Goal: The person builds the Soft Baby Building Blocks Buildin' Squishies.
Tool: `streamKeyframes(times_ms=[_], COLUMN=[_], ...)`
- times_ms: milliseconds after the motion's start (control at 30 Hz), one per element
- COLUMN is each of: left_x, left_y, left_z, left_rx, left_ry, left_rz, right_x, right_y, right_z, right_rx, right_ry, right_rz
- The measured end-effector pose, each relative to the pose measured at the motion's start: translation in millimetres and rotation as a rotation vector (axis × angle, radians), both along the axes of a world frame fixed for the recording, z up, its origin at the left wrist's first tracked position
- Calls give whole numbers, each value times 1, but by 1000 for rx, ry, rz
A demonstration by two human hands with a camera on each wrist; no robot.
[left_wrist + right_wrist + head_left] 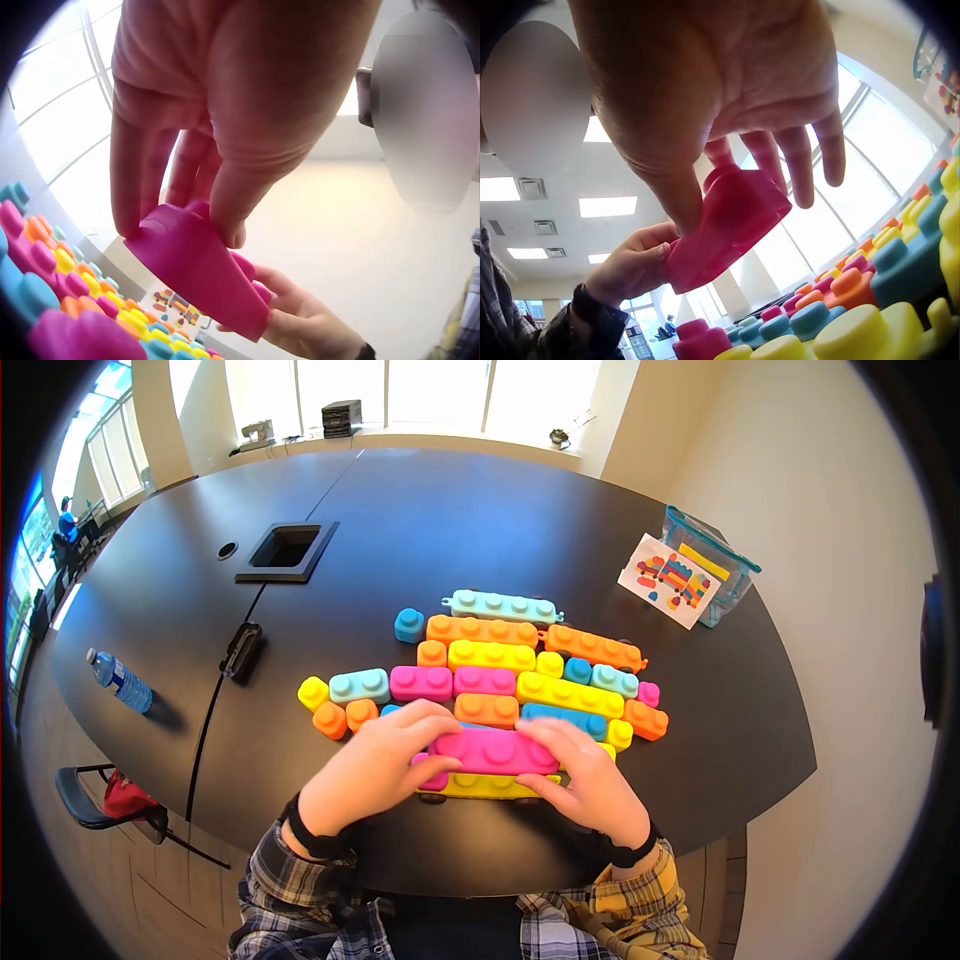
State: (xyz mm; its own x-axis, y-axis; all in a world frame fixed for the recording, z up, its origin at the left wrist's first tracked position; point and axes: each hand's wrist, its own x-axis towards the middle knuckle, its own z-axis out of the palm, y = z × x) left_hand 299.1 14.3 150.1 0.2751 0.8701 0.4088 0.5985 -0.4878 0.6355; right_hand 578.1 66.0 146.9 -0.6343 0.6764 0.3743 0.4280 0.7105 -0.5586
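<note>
1. Black table (455,850): near edge personward of yellow wheeled plastic block (490,788), room between.
2. Pink studded plastic block (495,751): above yellow one (in midair), left hand (380,765), right hand (590,782) pinching opposite ends.

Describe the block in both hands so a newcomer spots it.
On the dark table lies a spread of colourful blocks. Over its near edge, left hand and right hand hold a long pink block. Unlike other pink ones, it is held aloft.
</note>
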Motion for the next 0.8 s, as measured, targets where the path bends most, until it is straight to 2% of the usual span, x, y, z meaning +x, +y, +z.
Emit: streamKeyframes(times_ms=[67,133,200,333,433,800], left_x=[6,5,5,-5,-7,-2], left_y=[-3,-9,-18,-30,-31,-30], left_z=[-5,-13,-17,-36,-46,-47], left_rx=[-82,-125,-74,-131,-157,-134], left_ry=[4,4,32,68,7,-6], left_rz=[-28,-33,31,114,125,138], right_x=[7,10,17,26,25,19], right_y=[2,1,-1,-1,-4,-5], right_z=[-2,-5,-9,-22,-32,-40], right_rx=[-233,-214,-195,-229,-239,-190], right_ry=[-113,-93,-76,-22,-25,-25], right_rz=[69,68,66,39,44,24])
